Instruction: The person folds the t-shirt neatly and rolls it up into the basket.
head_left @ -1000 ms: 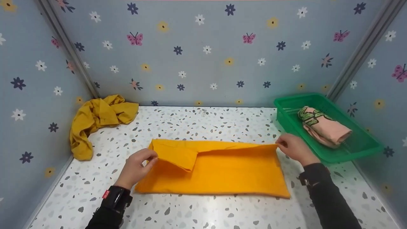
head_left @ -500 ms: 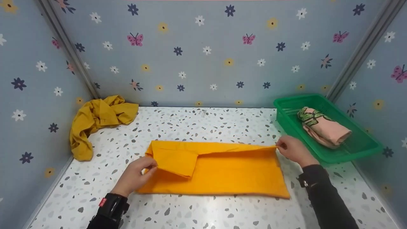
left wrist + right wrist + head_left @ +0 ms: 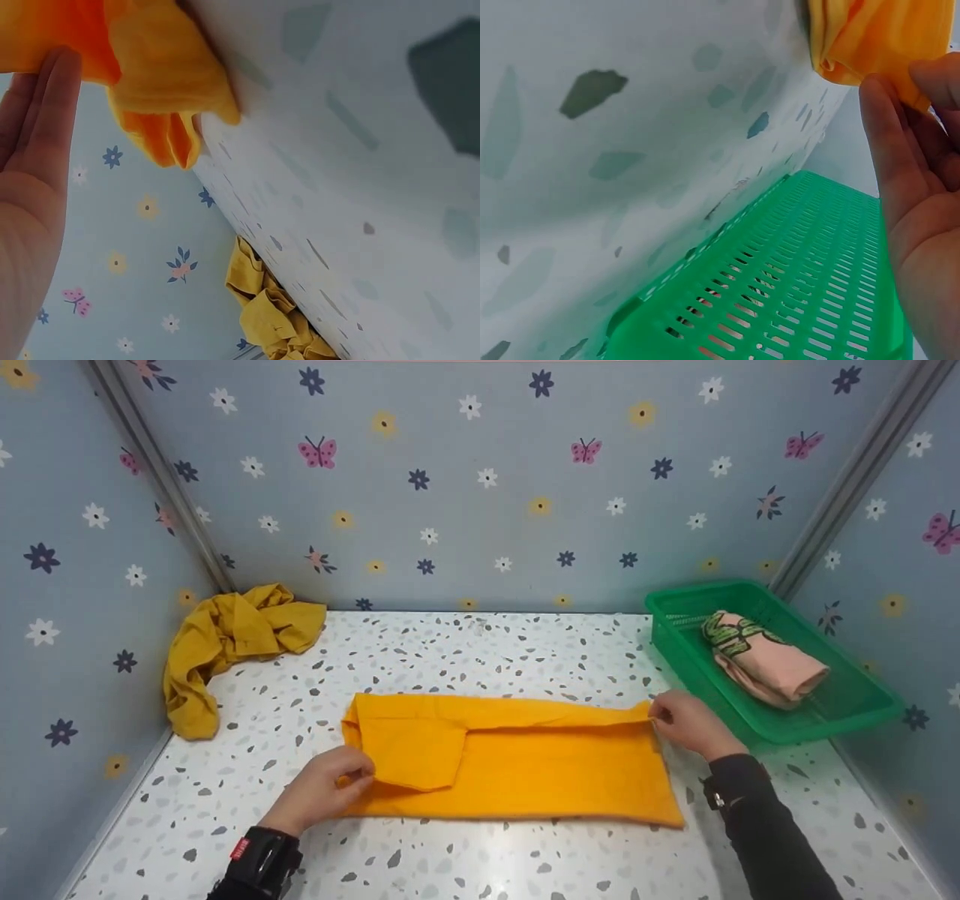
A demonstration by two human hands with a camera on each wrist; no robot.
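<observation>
An orange-yellow garment point(image 3: 555, 769) lies in a long folded strip on the speckled tabletop. A squarish flap point(image 3: 416, 754), like a sleeve, is turned over at its left end. My left hand point(image 3: 319, 787) pinches the left edge of that flap, close over the lower layer. At the far right corner, my right hand point(image 3: 694, 724) pinches the turned-over upper edge between thumb and fingers. In the right wrist view the cloth point(image 3: 889, 37) shows between thumb and forefinger. The left wrist view has the left hand's fingers point(image 3: 56, 112) against the cloth, the thumb hidden.
A crumpled mustard cloth point(image 3: 236, 637) lies in the back left corner. On the right, close beside my right hand, stands a green basket point(image 3: 870, 701) with a folded pink garment point(image 3: 776, 660) in it. Flower-patterned walls point(image 3: 480, 442) enclose the back and sides.
Both hands have moved toward me, the left one farther, bringing the flap and the upper edge down over the lower layer. Basket and mustard cloth stay put.
</observation>
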